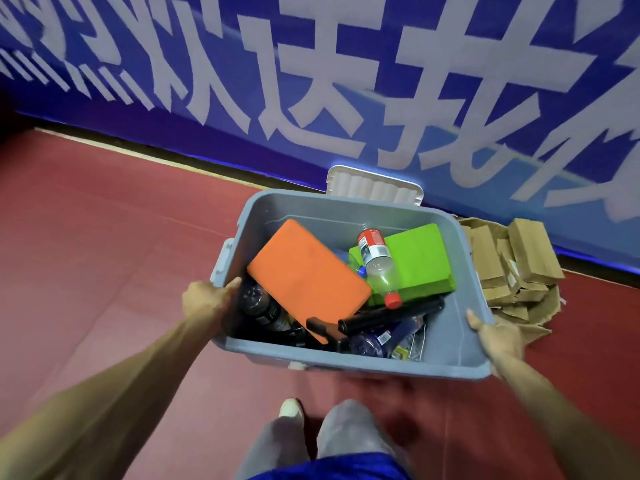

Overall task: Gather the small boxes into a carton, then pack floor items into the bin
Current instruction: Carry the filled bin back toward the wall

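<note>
Open grey bin (329,216) holding an orange block (304,275), a green block (422,258) and a red-capped bottle (379,268). Beside it, small brown boxes (519,258) lie heaped in a torn carton (526,318).

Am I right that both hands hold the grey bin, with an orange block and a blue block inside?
Not quite: in the head view it is a green block, not blue. The left hand and right hand do hold the grey bin.

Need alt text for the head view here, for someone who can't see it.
The left hand and right hand grip opposite rims of a grey bin holding an orange block, a green block, a red-capped bottle and dark items. Small brown boxes lie heaped to its right on the red floor, a white lid behind it.
</note>
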`<state>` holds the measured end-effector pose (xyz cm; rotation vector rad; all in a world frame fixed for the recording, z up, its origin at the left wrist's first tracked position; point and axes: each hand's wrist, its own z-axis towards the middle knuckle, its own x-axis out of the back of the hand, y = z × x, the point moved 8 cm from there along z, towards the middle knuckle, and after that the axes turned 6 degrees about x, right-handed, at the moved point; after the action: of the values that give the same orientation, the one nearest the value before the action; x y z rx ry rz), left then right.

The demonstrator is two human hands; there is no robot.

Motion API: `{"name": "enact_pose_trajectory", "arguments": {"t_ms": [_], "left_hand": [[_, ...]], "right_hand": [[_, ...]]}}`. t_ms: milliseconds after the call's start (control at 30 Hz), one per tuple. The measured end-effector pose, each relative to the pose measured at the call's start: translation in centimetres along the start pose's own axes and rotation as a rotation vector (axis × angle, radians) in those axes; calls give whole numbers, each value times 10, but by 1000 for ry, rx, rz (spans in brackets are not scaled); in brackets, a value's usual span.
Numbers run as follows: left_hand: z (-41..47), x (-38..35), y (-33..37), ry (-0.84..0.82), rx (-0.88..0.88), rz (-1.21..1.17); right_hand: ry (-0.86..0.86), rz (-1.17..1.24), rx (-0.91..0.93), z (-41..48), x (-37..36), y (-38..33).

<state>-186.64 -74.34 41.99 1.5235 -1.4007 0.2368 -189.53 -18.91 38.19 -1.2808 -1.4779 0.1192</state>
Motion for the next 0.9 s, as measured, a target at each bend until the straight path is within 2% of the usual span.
{"name": "enact_pose_trajectory", "arguments": {"t_ms": [200, 433, 533, 700, 900], "left_hand": [[78, -48, 111, -56, -45, 102], [163, -158, 213, -58, -36, 223], [201, -211, 242, -50, -8, 297], [268, -301, 266, -59, 5, 415], [369, -421, 258, -51, -48, 463]], "right_hand": [[27, 27, -4, 72, -32, -59], [17, 19, -108, 208, -96, -85], [-19, -55, -143, 273, -130, -90], [-45, -140, -174, 359, -191, -73], [19, -37, -188, 441, -282, -18]]}}
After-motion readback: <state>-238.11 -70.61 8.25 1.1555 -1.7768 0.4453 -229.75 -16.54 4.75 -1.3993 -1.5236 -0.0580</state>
